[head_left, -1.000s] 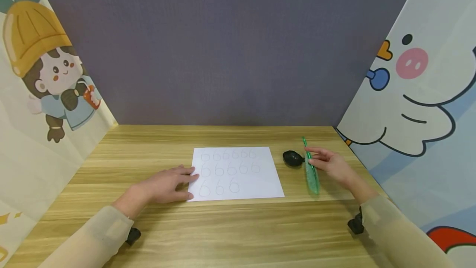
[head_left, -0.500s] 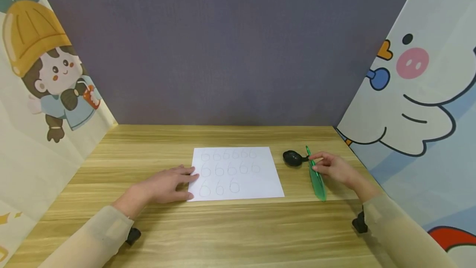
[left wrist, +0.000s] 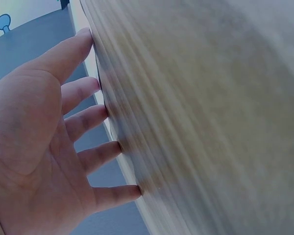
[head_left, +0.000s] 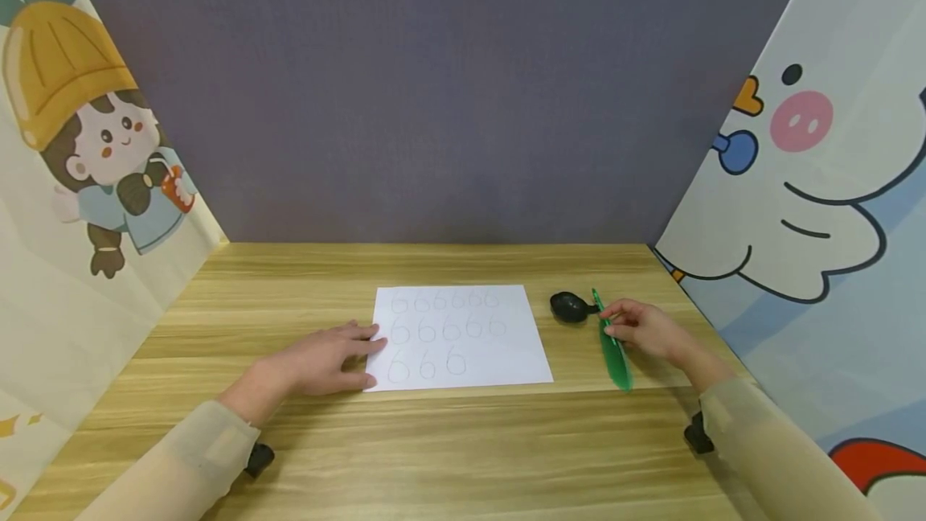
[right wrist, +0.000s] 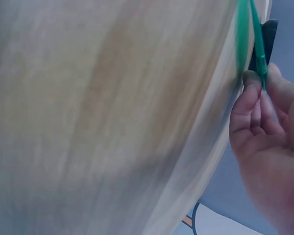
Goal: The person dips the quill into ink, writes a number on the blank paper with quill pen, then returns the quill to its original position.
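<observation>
On the wooden table lies a white paper sheet (head_left: 499, 356) with rows of penciled 6s. My left hand (head_left: 329, 360) rests with spread fingers on the table, its fingertips over the sheet's left edge; in the left wrist view the fingers (left wrist: 90, 120) are extended. To the right of the paper, my right hand (head_left: 647, 332) pinches a slim green pen with a leaf- or feather-shaped plume (head_left: 615, 360) between thumb and fingertips. The plume slants toward me. A black spoon-shaped object (head_left: 569, 308) lies just left of the pen, its narrow end pointing at my fingertips.
A dark grey panel (head_left: 434, 103) stands behind the wooden table (head_left: 434, 457). Cartoon-printed walls close in on the left (head_left: 43, 304) and right (head_left: 854, 264). Small black wrist devices show under both sleeves.
My right hand has drawn the green pen a little toward me and to the right, and the plume now looks narrower and darker. The left hand, paper and black object have stayed put.
</observation>
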Available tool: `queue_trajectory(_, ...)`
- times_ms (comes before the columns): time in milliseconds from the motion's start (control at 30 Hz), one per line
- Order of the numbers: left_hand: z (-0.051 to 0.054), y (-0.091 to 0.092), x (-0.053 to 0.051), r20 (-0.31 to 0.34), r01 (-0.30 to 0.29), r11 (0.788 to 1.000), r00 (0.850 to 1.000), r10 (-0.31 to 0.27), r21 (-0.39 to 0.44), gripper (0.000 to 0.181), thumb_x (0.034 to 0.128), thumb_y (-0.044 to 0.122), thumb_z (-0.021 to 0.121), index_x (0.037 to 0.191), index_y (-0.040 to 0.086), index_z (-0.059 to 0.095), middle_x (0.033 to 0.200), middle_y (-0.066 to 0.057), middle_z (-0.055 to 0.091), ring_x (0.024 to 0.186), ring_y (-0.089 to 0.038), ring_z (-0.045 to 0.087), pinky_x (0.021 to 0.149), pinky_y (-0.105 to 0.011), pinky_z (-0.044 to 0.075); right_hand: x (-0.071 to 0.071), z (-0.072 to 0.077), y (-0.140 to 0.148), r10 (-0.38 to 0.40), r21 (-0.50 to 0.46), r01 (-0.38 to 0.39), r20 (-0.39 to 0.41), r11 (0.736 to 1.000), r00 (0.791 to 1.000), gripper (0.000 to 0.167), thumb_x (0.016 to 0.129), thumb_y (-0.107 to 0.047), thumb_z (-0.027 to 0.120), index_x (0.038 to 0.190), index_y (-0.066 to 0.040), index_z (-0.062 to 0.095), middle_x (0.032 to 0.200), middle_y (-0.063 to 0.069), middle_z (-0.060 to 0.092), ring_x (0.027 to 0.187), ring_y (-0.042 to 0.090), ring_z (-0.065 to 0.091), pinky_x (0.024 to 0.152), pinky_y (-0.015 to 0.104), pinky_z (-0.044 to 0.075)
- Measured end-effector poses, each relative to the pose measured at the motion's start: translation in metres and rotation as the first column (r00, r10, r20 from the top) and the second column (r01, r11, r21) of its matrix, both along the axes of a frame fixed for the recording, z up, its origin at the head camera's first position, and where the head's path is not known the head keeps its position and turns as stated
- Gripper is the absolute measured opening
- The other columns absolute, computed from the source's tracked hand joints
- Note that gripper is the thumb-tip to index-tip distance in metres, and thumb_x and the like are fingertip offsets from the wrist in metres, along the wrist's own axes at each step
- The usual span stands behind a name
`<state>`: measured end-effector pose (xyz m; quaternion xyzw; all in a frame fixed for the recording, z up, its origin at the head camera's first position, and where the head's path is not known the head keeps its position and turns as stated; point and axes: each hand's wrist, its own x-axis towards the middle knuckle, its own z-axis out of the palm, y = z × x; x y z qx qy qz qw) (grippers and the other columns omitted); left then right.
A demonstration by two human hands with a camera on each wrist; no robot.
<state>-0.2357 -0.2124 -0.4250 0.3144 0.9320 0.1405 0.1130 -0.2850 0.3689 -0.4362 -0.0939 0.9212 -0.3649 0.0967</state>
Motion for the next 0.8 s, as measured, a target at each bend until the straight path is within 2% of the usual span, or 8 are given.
queue_trajectory(133, 0.0015, 0.0006, 0.0011, -0.006, 0.01, 1.0, 1.0, -0.01, 0.001, 0.072, 0.1064, 0.053, 0.068, 0.163, 0.011, 0.054, 0.175, -0.018, 0.042, 0.16, -0.056, 0.035, 0.127, -0.075, 0.034, 0.0002, -0.001, -0.0015, 0.0, 0.022, 0.0, -0.007, 1.0, 1.0, 0.031, 0.11, -0.017, 0.068, 0.137, -0.001, 0.067, 0.112, 0.014, 0.074, 0.091, 0.02, 0.064, 0.068, 0.028, 0.053)
queue_trajectory(567, 0.0013, 0.0001, 0.0011, -0.009, 0.008, 1.0, 1.0, -0.008, 0.009, 0.073, 0.1054, 0.053, 0.07, 0.162, 0.01, 0.055, 0.174, -0.02, 0.043, 0.159, -0.058, 0.036, 0.127, -0.076, 0.033, -0.0012, -0.0031, -0.0023, -0.001, 0.044, 0.001, 0.002, 0.999, 1.0, 0.031, 0.111, -0.018, 0.068, 0.137, -0.003, 0.069, 0.119, 0.015, 0.071, 0.095, 0.021, 0.066, 0.072, 0.033, 0.058)
queue_trajectory(800, 0.0015, 0.0017, 0.0006, 0.015, -0.056, 0.998, 0.998, 0.056, 0.008, 0.079, 0.103, 0.054, 0.073, 0.163, 0.008, 0.052, 0.173, -0.019, 0.045, 0.16, -0.054, 0.037, 0.127, -0.074, 0.034, -0.001, -0.003, -0.0022, -0.006, 0.046, 0.006, 0.002, 0.999, 1.0, 0.029, 0.111, -0.018, 0.068, 0.136, -0.003, 0.069, 0.12, 0.016, 0.07, 0.1, 0.023, 0.067, 0.075, 0.033, 0.059)
